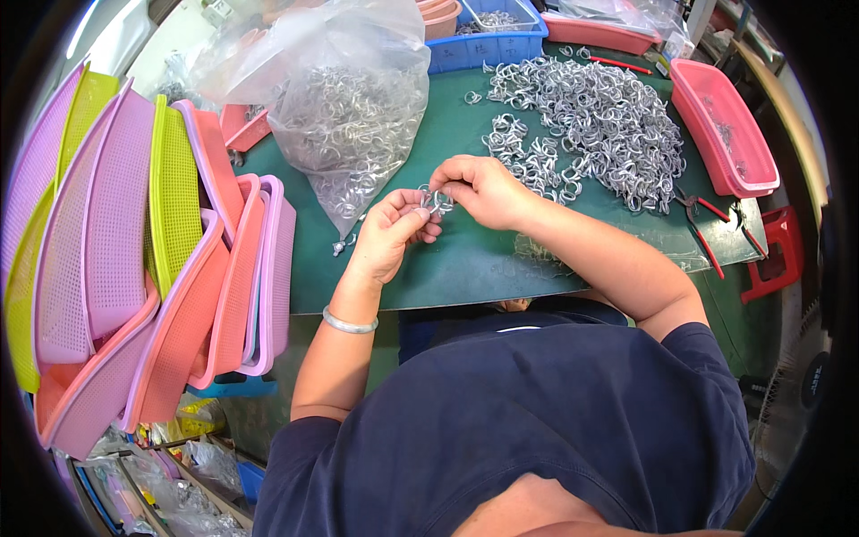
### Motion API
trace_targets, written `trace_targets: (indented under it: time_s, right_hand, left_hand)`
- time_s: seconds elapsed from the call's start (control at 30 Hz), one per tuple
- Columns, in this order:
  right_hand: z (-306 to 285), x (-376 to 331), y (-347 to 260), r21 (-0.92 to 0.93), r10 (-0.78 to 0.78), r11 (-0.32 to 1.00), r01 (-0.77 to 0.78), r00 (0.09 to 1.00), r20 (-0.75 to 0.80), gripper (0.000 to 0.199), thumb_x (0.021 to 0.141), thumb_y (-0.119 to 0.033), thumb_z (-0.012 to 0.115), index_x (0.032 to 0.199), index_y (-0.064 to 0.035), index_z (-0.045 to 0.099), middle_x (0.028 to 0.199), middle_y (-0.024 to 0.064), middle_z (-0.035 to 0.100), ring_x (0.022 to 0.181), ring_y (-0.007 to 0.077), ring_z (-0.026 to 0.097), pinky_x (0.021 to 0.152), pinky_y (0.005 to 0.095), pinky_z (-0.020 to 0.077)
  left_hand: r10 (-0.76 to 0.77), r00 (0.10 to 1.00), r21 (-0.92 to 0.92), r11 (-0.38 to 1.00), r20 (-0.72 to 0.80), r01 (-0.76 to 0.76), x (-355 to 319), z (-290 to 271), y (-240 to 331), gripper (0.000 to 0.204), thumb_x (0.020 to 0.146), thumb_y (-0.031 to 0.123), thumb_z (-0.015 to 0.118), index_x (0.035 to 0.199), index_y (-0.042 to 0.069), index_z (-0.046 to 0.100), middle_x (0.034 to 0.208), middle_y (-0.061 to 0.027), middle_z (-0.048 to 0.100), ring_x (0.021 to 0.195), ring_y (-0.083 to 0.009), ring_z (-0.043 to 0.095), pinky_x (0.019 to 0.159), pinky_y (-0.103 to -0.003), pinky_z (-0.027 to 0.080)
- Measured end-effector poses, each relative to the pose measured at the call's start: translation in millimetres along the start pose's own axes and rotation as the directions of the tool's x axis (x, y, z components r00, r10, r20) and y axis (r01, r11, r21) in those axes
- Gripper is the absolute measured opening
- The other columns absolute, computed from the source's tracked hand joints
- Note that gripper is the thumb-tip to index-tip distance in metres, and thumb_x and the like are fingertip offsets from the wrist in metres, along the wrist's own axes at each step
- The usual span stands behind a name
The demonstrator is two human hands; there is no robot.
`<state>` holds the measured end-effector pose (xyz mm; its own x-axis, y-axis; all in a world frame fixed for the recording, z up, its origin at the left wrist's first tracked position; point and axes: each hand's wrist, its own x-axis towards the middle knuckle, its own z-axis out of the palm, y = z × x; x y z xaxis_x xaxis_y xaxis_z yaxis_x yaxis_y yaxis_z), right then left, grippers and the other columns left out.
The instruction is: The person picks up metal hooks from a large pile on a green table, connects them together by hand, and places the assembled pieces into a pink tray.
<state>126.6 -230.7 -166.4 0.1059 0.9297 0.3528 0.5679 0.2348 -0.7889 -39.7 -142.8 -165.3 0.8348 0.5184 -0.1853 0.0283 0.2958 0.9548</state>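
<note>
silver metal rings (pixel 436 206) at twelve o'clock, pinched by narrowed fingertips of left hand (pixel 394 231) and right hand (pixel 488 191); loose ring pile (pixel 617 130) at two o'clock. likely light, stiff, slick; best gripped edge-on.

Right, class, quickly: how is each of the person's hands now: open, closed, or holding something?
Left hand: closed, holding small silvery ring-shaped pieces.
Right hand: closed, thumb and finger pinching at the same pieces.
</note>
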Motion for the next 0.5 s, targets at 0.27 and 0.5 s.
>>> trace_targets:
  time_s: [0.27, 0.5]
  right_hand:
    - [-0.1, -9.1, 4.9, 0.406, 0.128, 0.894, -0.191, 0.976, 0.178, 0.046, 0.079, -0.007, 0.061, 0.119, 0.0025, 0.04, 0.107, 0.0106, 0.051, 0.082, 0.0109, 0.053, 0.073, 0.0248, 0.0458]
    - [5.0, -0.7, 24.0, 0.382, 0.094, 0.914, -0.139, 0.986, 0.135, 0.025, 0.069, -0.002, 0.061, 0.093, -0.0025, 0.056, 0.082, 0.0059, 0.059, 0.071, 0.0111, 0.055, 0.063, 0.0258, 0.0464]
  left_hand:
    - [-0.018, 0.997, -0.107, 0.994, -0.077, 0.009, 3.1, 5.6, -5.2, 0.009, 0.085, 0.012, 0.05, 0.09, 0.004, 0.052, 0.08, -0.0064, 0.06, 0.067, -0.0142, 0.059, 0.061, -0.025, 0.049]
    - [0.052, 0.995, 0.067, 0.997, -0.084, -0.046, 5.8, 12.2, -8.4, 0.014, 0.085, 0.013, 0.053, 0.094, 0.002, 0.051, 0.078, -0.0053, 0.058, 0.061, -0.0114, 0.055, 0.055, -0.022, 0.046]
